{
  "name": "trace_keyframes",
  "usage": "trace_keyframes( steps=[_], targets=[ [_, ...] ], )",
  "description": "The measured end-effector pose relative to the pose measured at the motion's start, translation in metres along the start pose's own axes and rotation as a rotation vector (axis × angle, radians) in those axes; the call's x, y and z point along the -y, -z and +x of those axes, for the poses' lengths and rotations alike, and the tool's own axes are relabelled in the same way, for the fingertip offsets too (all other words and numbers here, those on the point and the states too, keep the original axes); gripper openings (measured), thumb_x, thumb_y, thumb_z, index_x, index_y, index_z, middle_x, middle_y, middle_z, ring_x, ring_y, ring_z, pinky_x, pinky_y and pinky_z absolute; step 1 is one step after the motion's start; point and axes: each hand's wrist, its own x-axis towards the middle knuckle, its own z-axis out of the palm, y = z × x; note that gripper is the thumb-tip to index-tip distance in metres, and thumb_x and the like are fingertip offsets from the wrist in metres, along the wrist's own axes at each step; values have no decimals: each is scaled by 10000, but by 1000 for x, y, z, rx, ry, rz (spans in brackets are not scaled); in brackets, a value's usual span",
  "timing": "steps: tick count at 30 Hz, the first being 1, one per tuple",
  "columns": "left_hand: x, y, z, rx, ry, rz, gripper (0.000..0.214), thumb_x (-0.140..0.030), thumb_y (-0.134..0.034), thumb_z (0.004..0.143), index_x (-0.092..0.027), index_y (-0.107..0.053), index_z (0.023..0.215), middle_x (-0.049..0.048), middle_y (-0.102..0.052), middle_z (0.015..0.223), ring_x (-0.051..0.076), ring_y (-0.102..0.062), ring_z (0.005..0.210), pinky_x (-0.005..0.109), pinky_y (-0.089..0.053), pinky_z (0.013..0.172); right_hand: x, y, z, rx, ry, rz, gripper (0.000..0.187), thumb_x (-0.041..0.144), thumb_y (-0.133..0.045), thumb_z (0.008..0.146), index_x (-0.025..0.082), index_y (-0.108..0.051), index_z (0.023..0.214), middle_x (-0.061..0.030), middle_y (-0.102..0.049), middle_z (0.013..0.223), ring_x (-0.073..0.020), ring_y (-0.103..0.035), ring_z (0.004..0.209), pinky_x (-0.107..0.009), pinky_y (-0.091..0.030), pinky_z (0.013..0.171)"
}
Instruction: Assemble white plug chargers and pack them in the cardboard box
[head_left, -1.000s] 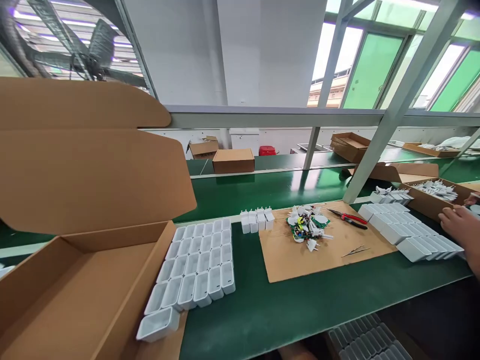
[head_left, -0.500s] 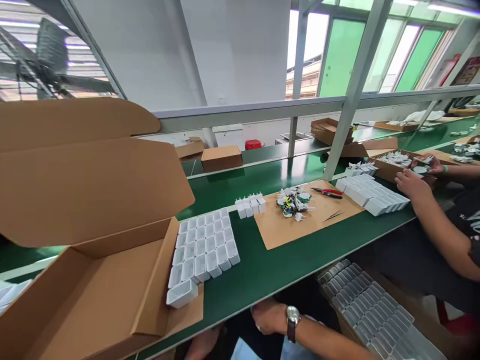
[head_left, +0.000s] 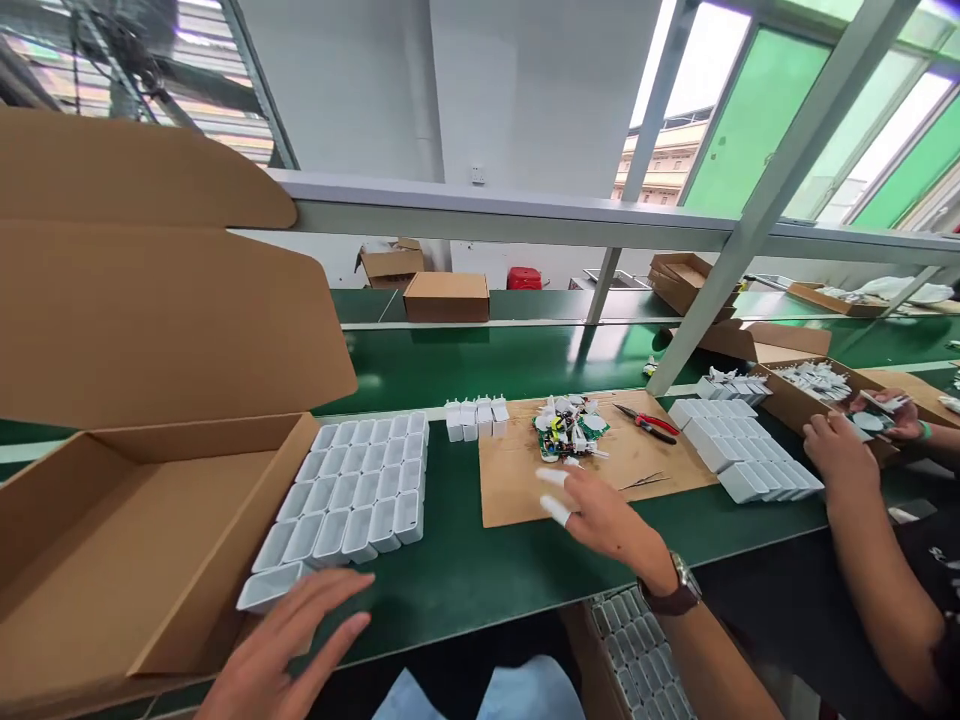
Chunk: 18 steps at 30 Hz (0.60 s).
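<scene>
My left hand point(head_left: 289, 650) is open, fingers apart, beside the front row of white plastic housings point(head_left: 352, 490) that stand in a block, open side up. One housing point(head_left: 270, 588) sits forward of that block, right by my fingers; I cannot tell if they touch it. White covers sit on two fingertips of my right hand point(head_left: 604, 515), which reaches open over a brown cardboard sheet point(head_left: 502, 490). Just beyond those fingers lies a heap of green circuit boards with white parts point(head_left: 568, 425). Red-handled pliers point(head_left: 646, 422) and tweezers point(head_left: 645, 481) rest on the sheet.
An open cardboard box point(head_left: 225, 480) stands at the left. Several white pieces with pins point(head_left: 476, 415) stand behind the sheet. More housings point(head_left: 742, 450) are stacked at the right, near a co-worker's hands point(head_left: 847, 450). A box of grey-looking trays point(head_left: 637, 650) sits below the table edge.
Both my hands have risen from below the table edge to above the tabletop. The left is now by the housings, the right over the cardboard sheet. The view has turned.
</scene>
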Motion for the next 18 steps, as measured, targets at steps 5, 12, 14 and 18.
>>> trace_keyframes(
  steps=[5, 12, 14, 18],
  targets=[
    [-11, -32, 73, -288, -204, 462, 285, -406, -536, 1070, -259, -735, 1212, 133, -721, 1334, 403, -601, 1351, 554, -575, 1010, -90, 9, 57, -79, -78, -322, 353, 2, -537, 825, 170, -684, 1099, -189, -695, 1297, -361, -600, 1287, -554, -487, 1105],
    [-2, -58, 89, -230, -137, 474, 179, -279, -551, 1061, -246, -727, 1053, 124, -683, 1390, 378, -496, 1475, 572, -423, 1177, -136, -6, 92, -25, -44, -430, 229, 41, -569, 760, 229, -625, 879, -128, -725, 952, -345, -639, 1030, -497, -507, 955],
    [-5, -57, 90, -231, -135, 432, 178, -241, -558, 1057, -240, -708, 962, 111, -684, 1385, 368, -472, 1500, 580, -393, 1207, -139, -5, 96, -28, -28, -448, 208, 59, -577, 757, 227, -625, 869, -126, -718, 934, -341, -638, 993, -486, -516, 917],
    [-24, -54, 91, -259, -124, 291, 158, -155, -589, 1036, -229, -655, 913, 96, -667, 1408, 328, -473, 1507, 550, -400, 1229, -130, 2, 95, -66, 31, -471, 275, 64, -590, 773, 195, -667, 1002, -169, -709, 1152, -367, -618, 1131, -533, -512, 998]
  ],
)
